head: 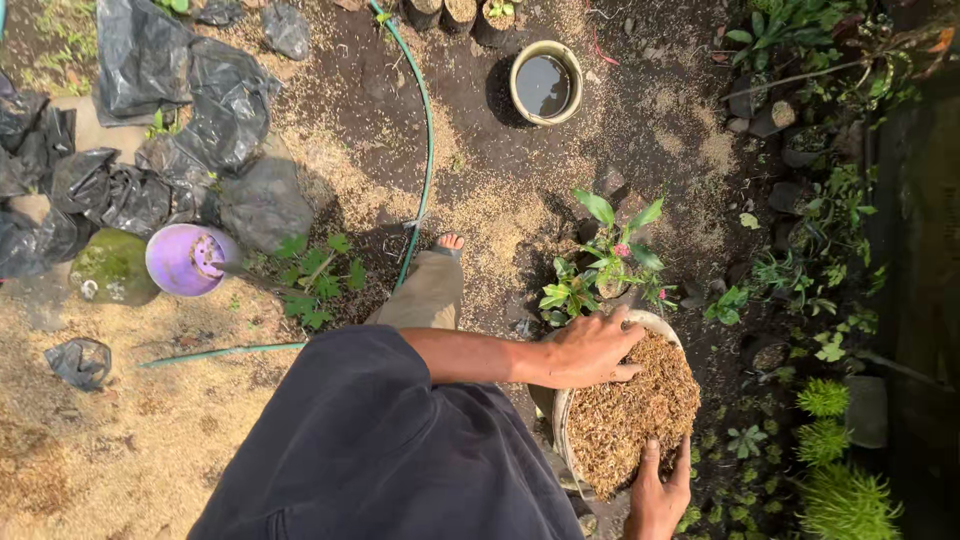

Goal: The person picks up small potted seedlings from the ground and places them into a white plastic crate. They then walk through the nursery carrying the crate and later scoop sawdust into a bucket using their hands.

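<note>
My left hand [592,350] lies palm-down, fingers spread and flat, on the far rim of a round pale basin [560,420] heaped with dry brown husk mulch [635,410]; it grips nothing. My right hand [658,495] clasps the near rim, thumb over the edge onto the husk, fingers hidden beneath. The basin sits on dark soil just beside a small green pink-flowered plant [610,260]. A purple plastic bucket [185,260] and a thin green hose [428,150] lie well apart to the left.
</note>
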